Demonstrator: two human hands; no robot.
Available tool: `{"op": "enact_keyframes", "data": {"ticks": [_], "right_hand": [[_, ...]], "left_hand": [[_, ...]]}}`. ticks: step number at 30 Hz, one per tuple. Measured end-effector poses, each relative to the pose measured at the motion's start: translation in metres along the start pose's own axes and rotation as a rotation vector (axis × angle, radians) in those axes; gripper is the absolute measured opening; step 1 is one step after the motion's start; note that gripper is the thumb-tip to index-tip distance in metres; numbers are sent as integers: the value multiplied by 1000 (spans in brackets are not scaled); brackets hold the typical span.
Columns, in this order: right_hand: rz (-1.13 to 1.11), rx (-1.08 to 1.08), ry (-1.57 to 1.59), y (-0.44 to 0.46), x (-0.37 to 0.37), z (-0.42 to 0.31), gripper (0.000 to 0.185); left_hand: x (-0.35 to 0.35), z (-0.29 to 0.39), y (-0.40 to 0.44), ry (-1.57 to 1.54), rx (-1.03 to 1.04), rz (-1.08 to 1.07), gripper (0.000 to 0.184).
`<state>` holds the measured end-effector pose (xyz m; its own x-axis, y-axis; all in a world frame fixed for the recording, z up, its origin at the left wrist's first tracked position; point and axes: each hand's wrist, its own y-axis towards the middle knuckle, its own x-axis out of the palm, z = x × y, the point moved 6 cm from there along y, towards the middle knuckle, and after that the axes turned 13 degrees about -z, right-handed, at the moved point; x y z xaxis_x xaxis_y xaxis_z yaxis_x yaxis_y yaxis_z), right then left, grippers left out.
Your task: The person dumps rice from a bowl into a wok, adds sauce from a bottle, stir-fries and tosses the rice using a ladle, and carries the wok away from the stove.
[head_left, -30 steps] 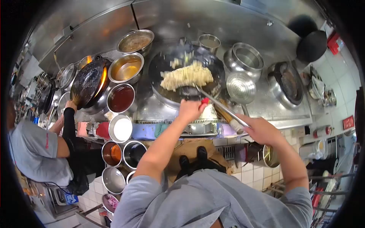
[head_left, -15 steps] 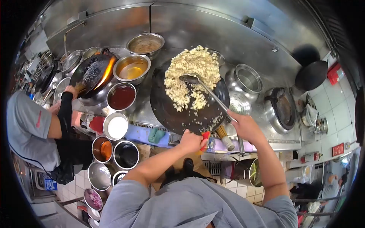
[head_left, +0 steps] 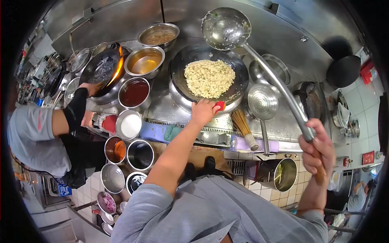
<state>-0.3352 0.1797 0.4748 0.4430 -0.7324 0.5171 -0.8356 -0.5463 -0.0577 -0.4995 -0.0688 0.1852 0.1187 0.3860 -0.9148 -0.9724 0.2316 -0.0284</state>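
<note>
My left hand (head_left: 204,110) is closed on the near rim of a black wok (head_left: 178,75), with a bit of red cloth (head_left: 220,106) showing beside its fingers. Pale, finely chopped food (head_left: 210,77), perhaps egg and rice, is heaped in the middle of the wok. My right hand (head_left: 318,152) grips the wooden end of a long steel ladle (head_left: 275,77) raised high at the right. The ladle's bowl (head_left: 226,28) is over the far side of the wok, with small bits of food stuck to it.
Metal bowls of amber liquid (head_left: 145,62) and red sauce (head_left: 134,93) stand left of the wok. To its right lie a perforated skimmer (head_left: 262,101) and a bamboo brush (head_left: 242,125). At the left, a co-worker's hand (head_left: 90,88) is by a flaming wok (head_left: 99,71).
My right hand has lifted the ladle out of the food, up and to the right. The wok has levelled, and the food tossed up its far side now lies in the middle.
</note>
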Motion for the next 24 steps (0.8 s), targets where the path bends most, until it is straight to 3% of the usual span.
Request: {"op": "enact_keyframes", "data": {"ticks": [4,7,9,11,13,15,17,19,22,24], "right_hand": [[-219,-56,765,66,-77,107,33],[111,80,775,142,-180,250,20],[219,195,542,165,-213,270,13],[84,251,296,201,-267,240,20],[173,421,53,212,-250,170,24],[158,526,-780,221,-236,99,23],[-111,285,-1752,226,-202,43,34],[8,468,-2090,212,-150,12,40],[173,391,-2367,199,-157,16,42],[50,673,-2396,204,-172,72,44]], "left_hand": [[-2,-1,2,2,-1,9,41],[-5,-3,2,-11,-8,35,40],[-5,0,1,-28,-29,-63,40],[-8,-5,3,-8,-47,-78,39],[-8,-1,0,-44,-21,-65,39],[-4,-1,1,-72,-11,-41,40],[-6,-3,1,-98,-21,-22,40],[-4,-5,1,-117,-25,-6,40],[-4,-5,1,-125,-34,-15,39],[-3,-8,2,-127,-37,-12,39]]}}
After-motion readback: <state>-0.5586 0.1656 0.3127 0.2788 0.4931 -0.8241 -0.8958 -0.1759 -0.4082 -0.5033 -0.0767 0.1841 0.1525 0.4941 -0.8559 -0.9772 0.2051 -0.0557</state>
